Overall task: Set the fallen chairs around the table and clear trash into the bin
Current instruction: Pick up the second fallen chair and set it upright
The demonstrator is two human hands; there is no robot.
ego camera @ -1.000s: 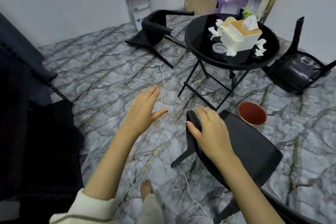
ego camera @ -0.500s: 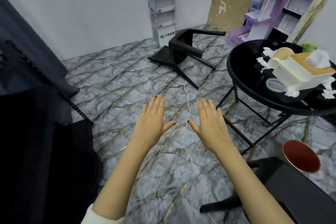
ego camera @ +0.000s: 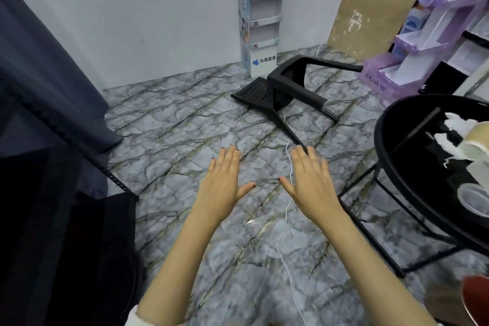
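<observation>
A black chair (ego camera: 287, 90) lies toppled on the marble floor ahead, its legs pointing right and toward me. My left hand (ego camera: 223, 185) and my right hand (ego camera: 309, 182) are stretched out side by side, palms down, fingers straight, holding nothing, well short of the chair. The round black table (ego camera: 391, 145) stands at the right with crumpled white tissues (ego camera: 456, 124), a cream tissue box (ego camera: 476, 145) and a clear plastic lid (ego camera: 473, 197) on it. The red bin (ego camera: 476, 299) shows at the bottom right corner.
A white cable (ego camera: 287, 219) runs along the floor between my hands toward the chair. A dark curtain (ego camera: 39, 74) and black furniture (ego camera: 66, 246) fill the left. A white display rack (ego camera: 260, 16) and a purple cardboard stand (ego camera: 412, 47) stand by the far wall.
My right hand has let go of the near chair, which has left the view. The view has swung left and moved toward the toppled chair, both hands now flat and held out.
</observation>
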